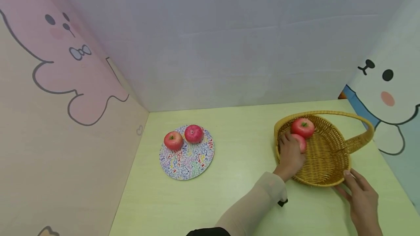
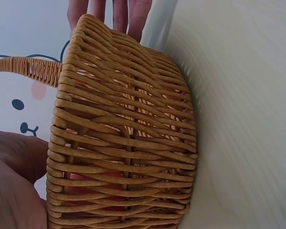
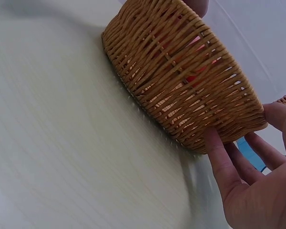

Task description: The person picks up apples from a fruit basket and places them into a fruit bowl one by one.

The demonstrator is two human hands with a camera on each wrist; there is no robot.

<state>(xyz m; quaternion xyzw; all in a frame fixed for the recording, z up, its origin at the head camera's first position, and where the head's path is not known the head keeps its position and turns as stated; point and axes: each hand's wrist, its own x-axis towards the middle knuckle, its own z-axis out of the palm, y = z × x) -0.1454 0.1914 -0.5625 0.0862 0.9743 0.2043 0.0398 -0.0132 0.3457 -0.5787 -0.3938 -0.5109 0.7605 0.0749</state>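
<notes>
A yellow-brown wicker basket [image 1: 316, 159] with a tall handle stands at the right of the table. My left hand [image 1: 290, 157] reaches over its left rim and grips a red apple [image 1: 300, 142], partly covered by the fingers. Touching close behind it inside the basket is another red apple [image 1: 302, 127]. At the near right side, my right hand [image 1: 363, 196] holds the basket, thumb at the rim. The right wrist view shows its fingers [image 3: 221, 160] against the outer weave.
On the left of the table lies a round plate [image 1: 187, 165] with a colourful squiggle pattern, bearing a red apple [image 1: 173, 140] and a darker pinkish-red round fruit [image 1: 193, 134]. Walls with cartoon prints border the table's back and sides.
</notes>
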